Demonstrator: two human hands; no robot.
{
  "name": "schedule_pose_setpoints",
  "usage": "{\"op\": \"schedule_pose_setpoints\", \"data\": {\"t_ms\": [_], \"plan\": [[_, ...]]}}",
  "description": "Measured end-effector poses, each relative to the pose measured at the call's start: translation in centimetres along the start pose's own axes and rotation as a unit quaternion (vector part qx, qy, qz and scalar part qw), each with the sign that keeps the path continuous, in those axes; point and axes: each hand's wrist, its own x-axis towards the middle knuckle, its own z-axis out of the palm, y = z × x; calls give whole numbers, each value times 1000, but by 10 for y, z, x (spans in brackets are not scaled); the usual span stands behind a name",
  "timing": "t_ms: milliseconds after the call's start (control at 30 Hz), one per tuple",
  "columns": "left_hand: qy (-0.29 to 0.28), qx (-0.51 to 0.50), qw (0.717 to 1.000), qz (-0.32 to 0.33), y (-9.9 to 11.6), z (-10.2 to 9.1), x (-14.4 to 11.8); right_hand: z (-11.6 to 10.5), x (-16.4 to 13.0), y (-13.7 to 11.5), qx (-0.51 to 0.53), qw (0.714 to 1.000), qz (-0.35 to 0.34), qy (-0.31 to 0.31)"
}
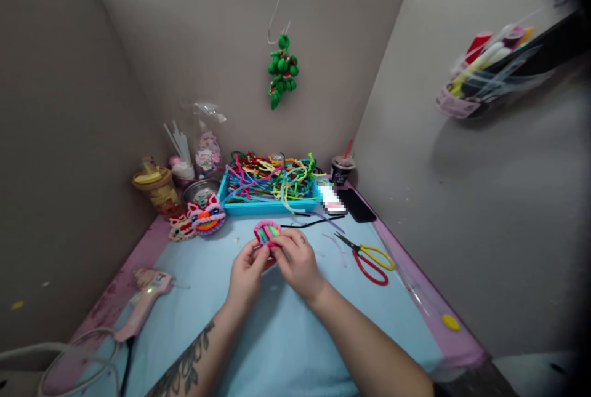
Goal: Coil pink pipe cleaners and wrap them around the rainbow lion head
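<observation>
Both hands meet over the middle of the blue cloth, pinching one small round pipe-cleaner piece (266,231) with a pink rim and coloured stripes inside. My left hand (247,268) grips its lower left edge. My right hand (298,260) closes on its lower right side, fingers bent over it. The lower part of the piece is hidden by the fingers. Just beyond it lies a black pipe cleaner (314,223). Scissors (367,258) with one yellow and one red handle lie to the right of my right hand, blades slightly apart.
A blue tray (268,207) heaped with pipe cleaners stands at the back. Left of it are a lion-head ornament (207,215), a metal bowl (202,189) and a lidded cup (157,188). A pink glue gun (145,301) lies left; a dark phone (357,205) lies right.
</observation>
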Motion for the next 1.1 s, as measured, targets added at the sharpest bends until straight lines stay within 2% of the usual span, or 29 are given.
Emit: {"op": "schedule_pose_setpoints", "data": {"t_ms": [100, 300, 367, 467, 567, 667, 733, 833, 900, 1100], "plan": [[5, 7, 1000, 2, 0, 2, 0, 0, 0, -1, 5, 1000, -1, 13], [16, 64, 996, 60, 4, 7, -2, 1, -1, -5, -15, 999, -7, 34], [10, 38, 998, 41, 4, 7, -2, 1, -2, -5, -20, 999, -8, 43], [-4, -48, 999, -21, 2, 6, -2, 2, -2, -4, -36, 998, -13, 44], [-10, -93, 993, -67, 2, 5, 0, 4, -3, -5, -44, 999, -21, 12], [-2, -119, 990, -81, 5, 1, 5, 4, -4, -5, 1, 1000, -18, -20], [9, -148, 985, -89, 8, -3, 9, 3, -5, -3, 44, 999, 10, 7], [24, -184, 977, -103, 14, -10, 15, -1, -6, 5, 85, 986, 100, 98], [29, -204, 973, -108, 18, -12, 17, -4, -5, 10, 93, 980, 136, 116], [-8, -261, 957, -125, 22, -12, 15, -3, 0, 11, 126, 983, 128, 47]]}}
